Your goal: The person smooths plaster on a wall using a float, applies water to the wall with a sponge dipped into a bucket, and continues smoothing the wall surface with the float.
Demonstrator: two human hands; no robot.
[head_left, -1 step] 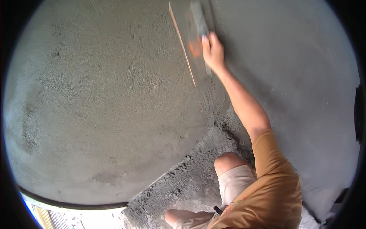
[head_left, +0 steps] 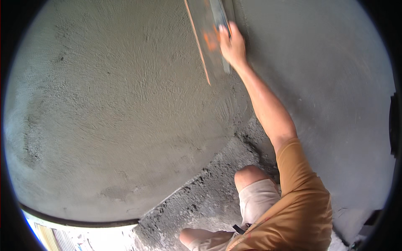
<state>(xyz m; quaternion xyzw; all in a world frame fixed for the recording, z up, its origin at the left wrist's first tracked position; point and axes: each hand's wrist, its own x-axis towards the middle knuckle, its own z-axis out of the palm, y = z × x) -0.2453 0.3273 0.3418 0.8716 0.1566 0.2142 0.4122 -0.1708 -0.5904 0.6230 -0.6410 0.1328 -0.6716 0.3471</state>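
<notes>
My right hand [head_left: 232,46] is closed on a long, flat float [head_left: 211,58] at the top centre, blurred, with grey and orange parts and a thin pale-orange left edge. The float lies over wet grey cement [head_left: 117,96], which is streaked and grainy on the left and smoother on the right [head_left: 326,96]. My right arm stretches up from the lower right in a tan sleeve. My left hand is out of sight.
My bare knees and pale shorts are low in view, over rough, crumbly grey ground [head_left: 197,201]. A curved dark edge [head_left: 79,221] borders the cement at the lower left, with a bright ribbed surface beyond. Dark objects [head_left: 392,125] sit at the right rim.
My right hand and the float have moved a little farther up and slightly left in the view, away from my body.
</notes>
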